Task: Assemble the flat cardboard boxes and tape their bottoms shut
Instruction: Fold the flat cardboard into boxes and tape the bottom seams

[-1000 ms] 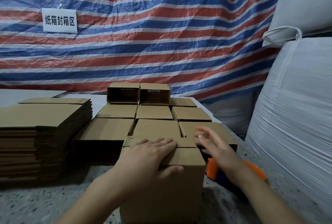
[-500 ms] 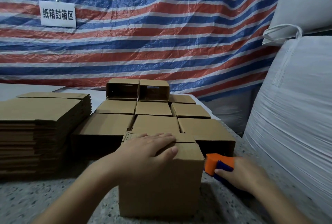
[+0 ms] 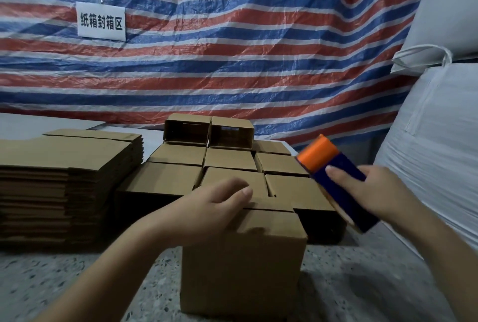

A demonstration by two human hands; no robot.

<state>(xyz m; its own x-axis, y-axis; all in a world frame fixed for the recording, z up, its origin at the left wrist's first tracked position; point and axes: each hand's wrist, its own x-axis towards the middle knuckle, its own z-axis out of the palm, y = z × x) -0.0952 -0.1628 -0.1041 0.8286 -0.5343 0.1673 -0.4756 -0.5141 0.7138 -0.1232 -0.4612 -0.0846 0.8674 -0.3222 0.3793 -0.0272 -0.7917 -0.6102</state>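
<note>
— Where is the box now?
— The cardboard box (image 3: 243,264) stands on the speckled floor (image 3: 77,283), in front of the finished boxes (image 3: 227,158). The left hand (image 3: 207,208) lies flat and open on its top flaps.
— And the other hand?
— The right hand (image 3: 377,192) grips the tape dispenser (image 3: 336,179), lifted in the air to the right of the box. A stack of flat cartons (image 3: 64,182) is on the left.

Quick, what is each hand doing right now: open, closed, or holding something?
Left hand: open, pressing flat on the flaps of the front box.
Right hand: closed around the orange and blue tape dispenser, lifted above the table.
</note>
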